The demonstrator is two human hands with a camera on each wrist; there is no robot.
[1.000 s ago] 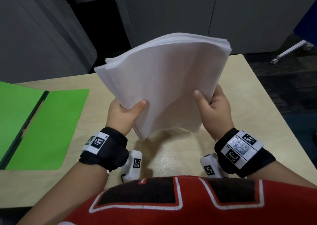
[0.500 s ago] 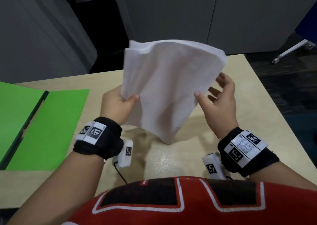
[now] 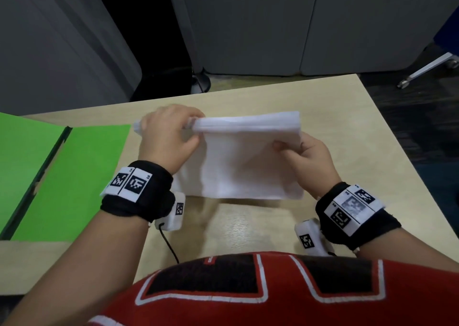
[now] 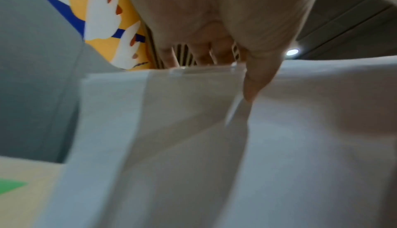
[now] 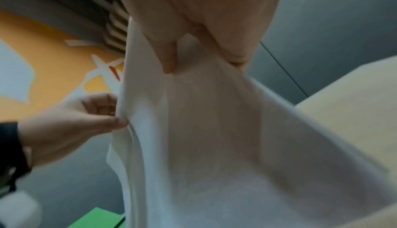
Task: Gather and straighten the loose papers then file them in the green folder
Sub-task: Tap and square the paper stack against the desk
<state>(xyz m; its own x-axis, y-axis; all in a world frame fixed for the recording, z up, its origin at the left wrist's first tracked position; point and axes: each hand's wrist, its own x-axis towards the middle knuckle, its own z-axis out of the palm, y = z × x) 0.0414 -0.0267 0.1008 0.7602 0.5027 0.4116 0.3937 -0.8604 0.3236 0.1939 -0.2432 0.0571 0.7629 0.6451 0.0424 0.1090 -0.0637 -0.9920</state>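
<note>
A stack of white papers (image 3: 246, 166) stands on its long edge on the wooden table (image 3: 347, 117), upright in front of me. My left hand (image 3: 171, 137) grips the stack's top left edge, fingers curled over it and thumb on the near face. My right hand (image 3: 305, 152) pinches the right edge, thumb on the near side. The left wrist view shows the left hand (image 4: 247, 72) with its thumb pressed on the papers (image 4: 214, 147). In the right wrist view, the right hand (image 5: 197, 53) pinches the papers (image 5: 214, 138). The green folder (image 3: 74, 176) lies open at the left.
Grey cabinets (image 3: 273, 22) stand beyond the table's far edge. A metal chair leg (image 3: 427, 70) shows on the floor at the right. The table's right edge runs close to my right wrist.
The stack was held up in the air, then turned. It now stands with its long edge on the table. My left hand moved onto the top edge and my right hand regripped the right side.
</note>
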